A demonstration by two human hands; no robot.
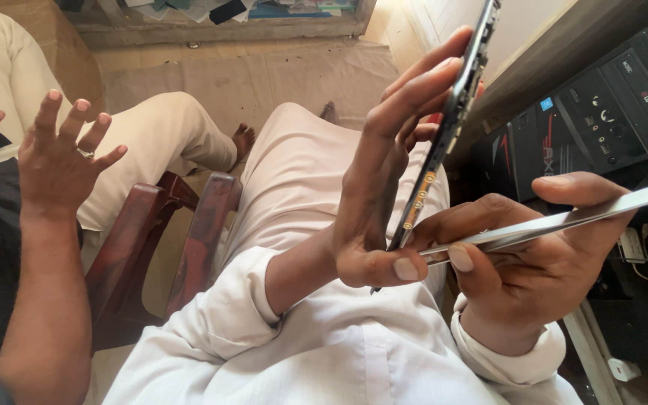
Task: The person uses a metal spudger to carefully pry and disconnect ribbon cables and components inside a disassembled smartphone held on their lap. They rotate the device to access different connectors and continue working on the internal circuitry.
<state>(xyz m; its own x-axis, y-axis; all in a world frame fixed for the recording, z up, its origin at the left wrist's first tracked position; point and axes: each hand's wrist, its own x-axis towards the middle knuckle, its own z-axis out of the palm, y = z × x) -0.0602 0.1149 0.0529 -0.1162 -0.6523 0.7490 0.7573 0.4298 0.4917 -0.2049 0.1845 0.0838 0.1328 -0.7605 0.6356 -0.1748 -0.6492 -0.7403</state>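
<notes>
My left hand grips an opened phone body edge-on, upright and tilted, with its circuit board and gold contacts facing right. My right hand holds long silver tweezers, thumb on top, their tip meeting the phone's lower edge near my left thumb. Both hands are above my lap, which is clothed in white.
Another person sits at the left on a dark red wooden chair, one hand raised with fingers spread and a ring on it. A black computer case sits under a desk at the right. Cables and a white plug lie lower right.
</notes>
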